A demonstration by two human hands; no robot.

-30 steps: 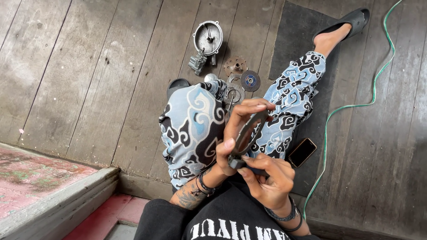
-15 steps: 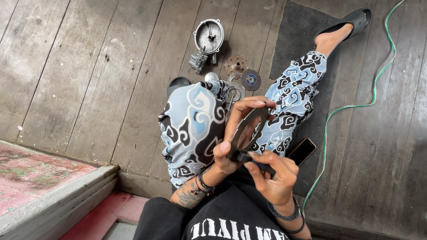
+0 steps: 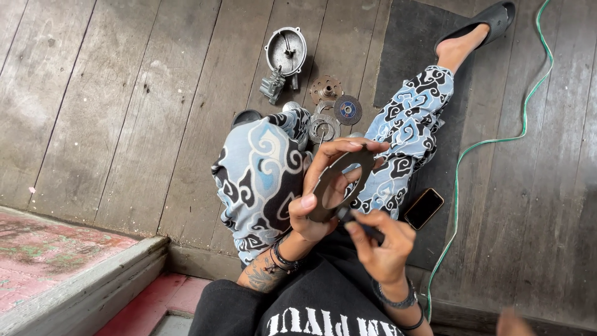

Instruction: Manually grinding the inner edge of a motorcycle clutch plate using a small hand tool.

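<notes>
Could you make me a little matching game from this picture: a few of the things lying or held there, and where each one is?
Things:
1. flat metal ring
2. phone
3. green cable
4. round metal cover

Places:
A. on the dark mat beside the patterned trouser leg
B. held up in the left hand
C. on the planks beyond the knees
D. trailing over the floor at the right

Pairs: 1-B, 2-A, 3-D, 4-C

Bare planks point(image 3: 124, 112) left give free room; metal parts point(image 3: 311, 93) ahead & phone point(image 3: 423, 208) right block.
</notes>
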